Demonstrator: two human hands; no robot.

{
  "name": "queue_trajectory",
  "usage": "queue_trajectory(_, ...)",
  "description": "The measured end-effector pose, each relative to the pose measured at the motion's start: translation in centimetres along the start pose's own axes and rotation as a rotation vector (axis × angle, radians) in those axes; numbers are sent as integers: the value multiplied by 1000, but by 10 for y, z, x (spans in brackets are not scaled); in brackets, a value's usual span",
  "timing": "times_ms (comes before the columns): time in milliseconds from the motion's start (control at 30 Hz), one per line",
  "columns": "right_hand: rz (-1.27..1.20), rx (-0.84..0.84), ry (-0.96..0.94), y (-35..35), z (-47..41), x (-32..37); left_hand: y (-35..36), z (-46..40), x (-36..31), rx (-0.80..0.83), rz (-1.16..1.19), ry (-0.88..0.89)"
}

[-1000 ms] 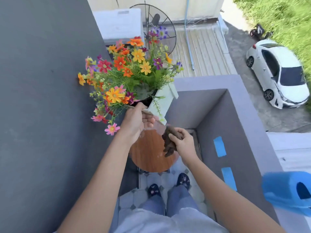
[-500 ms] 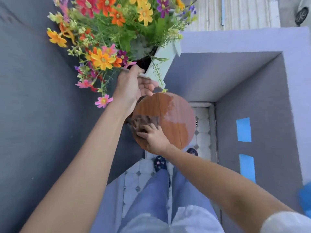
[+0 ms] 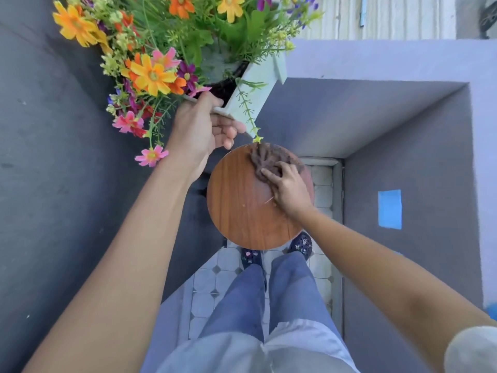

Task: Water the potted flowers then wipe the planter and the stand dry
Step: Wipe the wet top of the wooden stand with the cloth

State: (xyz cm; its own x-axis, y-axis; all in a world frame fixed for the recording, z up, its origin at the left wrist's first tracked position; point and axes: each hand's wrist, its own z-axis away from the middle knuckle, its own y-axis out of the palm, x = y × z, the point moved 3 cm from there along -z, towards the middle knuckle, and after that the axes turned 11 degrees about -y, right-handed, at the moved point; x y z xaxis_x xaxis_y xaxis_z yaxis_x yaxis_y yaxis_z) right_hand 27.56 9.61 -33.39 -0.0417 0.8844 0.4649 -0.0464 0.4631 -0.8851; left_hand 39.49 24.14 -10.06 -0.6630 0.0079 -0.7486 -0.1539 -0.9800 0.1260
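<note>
My left hand (image 3: 200, 130) grips the near edge of a pale grey-white planter (image 3: 255, 84) and holds it tilted up above the stand. Orange, yellow, pink and purple flowers (image 3: 153, 74) spill out of it toward the upper left. Below it is the stand's round wooden top (image 3: 242, 208), its surface bare except for the cloth. My right hand (image 3: 289, 189) presses a dark brown cloth (image 3: 269, 160) flat against the far right part of that top.
Grey walls close in on the left (image 3: 67, 184) and right (image 3: 416, 170), with a parapet ledge (image 3: 376, 60) beyond. Blue tape (image 3: 390, 208) marks the right wall. My legs and patterned shoes (image 3: 250, 258) stand on white tiles just under the stand. A blue object peeks in at the right edge (image 3: 493, 310).
My right hand has slid the cloth from the near left of the wooden top to its far right. The wet dark patch seen earlier no longer shows. The planter stays lifted.
</note>
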Motion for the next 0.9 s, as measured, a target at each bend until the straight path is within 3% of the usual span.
queue_trajectory(100, -77, -45, 131, -16, -8, -33, 0, 0, -2, 0, 3, 3)
queue_trajectory(367, -143, -51, 117, -10, 3, -6, 3, -1, -11, 18, 3, 8)
queue_trajectory(733, -211, 368, -406, 64, 23, 133, 4, -9, -17, -5, -27, 19)
queue_trajectory(833, -149, 337, -481, 56, -7, 123, 2, -9, -16, -5, -42, 11)
queue_trajectory(900, -134, 276, -433, 43, -34, 100, 2, -10, -15, -9, -53, 3)
